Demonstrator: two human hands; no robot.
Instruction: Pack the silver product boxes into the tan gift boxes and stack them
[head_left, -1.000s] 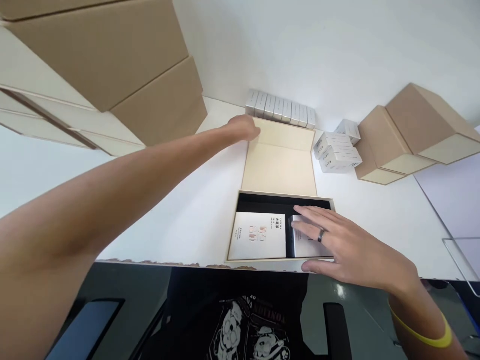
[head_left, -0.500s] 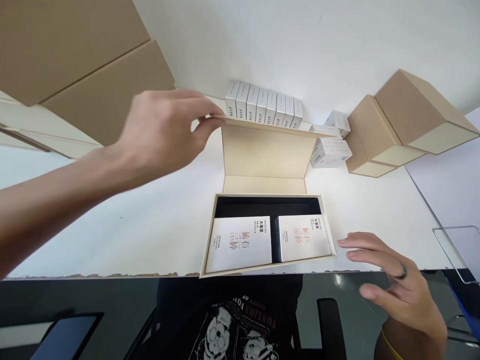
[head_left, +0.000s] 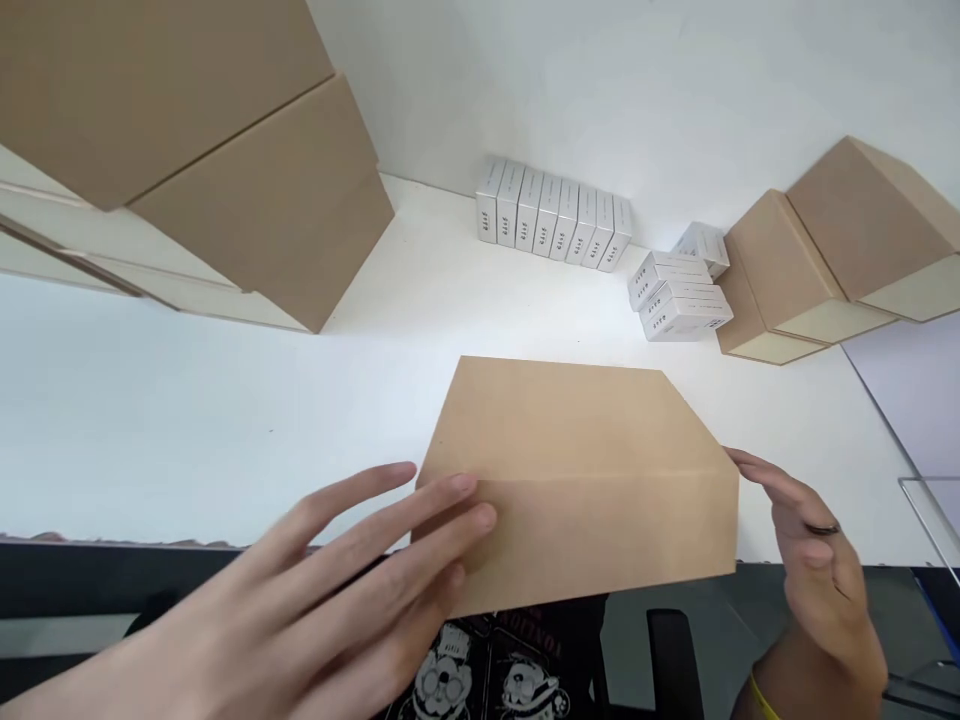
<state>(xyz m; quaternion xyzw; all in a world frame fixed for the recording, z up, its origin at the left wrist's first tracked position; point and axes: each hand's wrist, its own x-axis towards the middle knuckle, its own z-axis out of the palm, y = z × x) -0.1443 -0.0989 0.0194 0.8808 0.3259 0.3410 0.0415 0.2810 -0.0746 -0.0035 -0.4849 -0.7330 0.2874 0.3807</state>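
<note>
We judge that the brown box, lying closed in the lower centre of the frame, could slide or tip off the table, because its near edge stands out over the table's front edge and neither hand grips it. Our left hand is spread wide, the fingers flat on the box's top at the left front corner. Our right hand is also unclenched, fingers loosely bent, the tips at the right corner; whether they touch, we cannot tell.
</note>
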